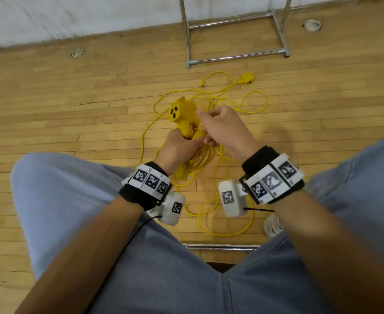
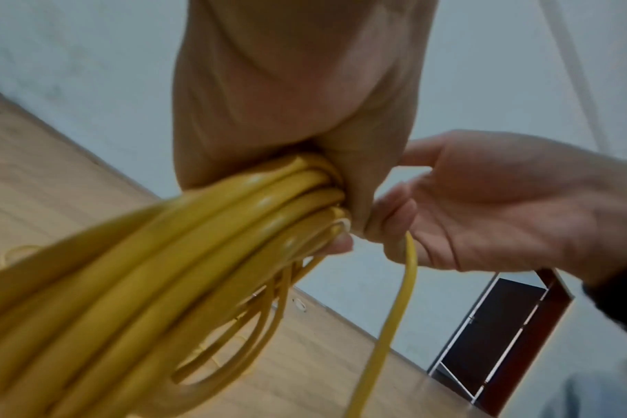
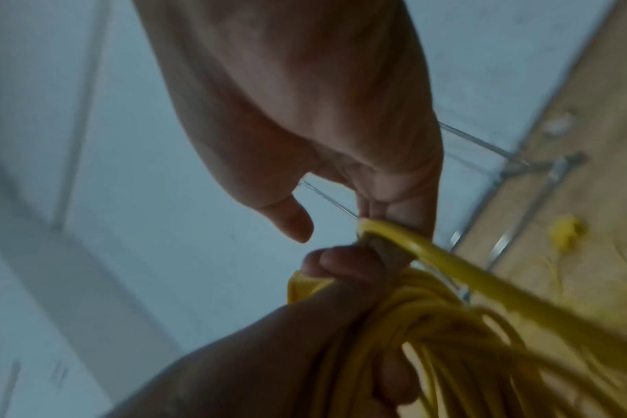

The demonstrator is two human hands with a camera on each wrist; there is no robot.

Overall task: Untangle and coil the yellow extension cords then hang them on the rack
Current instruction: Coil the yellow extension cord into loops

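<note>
I am sitting above a wooden floor (image 1: 50, 114), coiling the first of the yellow cords. The metal rack (image 1: 234, 39) stands at the upper middle of the head view, nothing hung on it. Loose cord (image 1: 254, 103) sprawls across the centre of the frame and between my knees, with a second socket block (image 1: 247, 78) lying just below the rack's foot.

My left hand (image 1: 177, 148), centre frame, is closed round a bundle of coiled loops (image 1: 195, 164) and the neck of a yellow socket block (image 1: 182, 112) that sticks up above my fist. My right hand (image 1: 222, 128), touching it on the right, has its fingers curled, pinching a single strand (image 2: 405, 282).

I judge the coiling about half done. Next I must lay this strand into my left grip as another loop, then draw in more slack.

The left wrist view shows what the head view hides: the loops packed tight under my palm, the single strand dropping from my right fingers (image 2: 394, 209). The right wrist view is dim and blurred.
</note>
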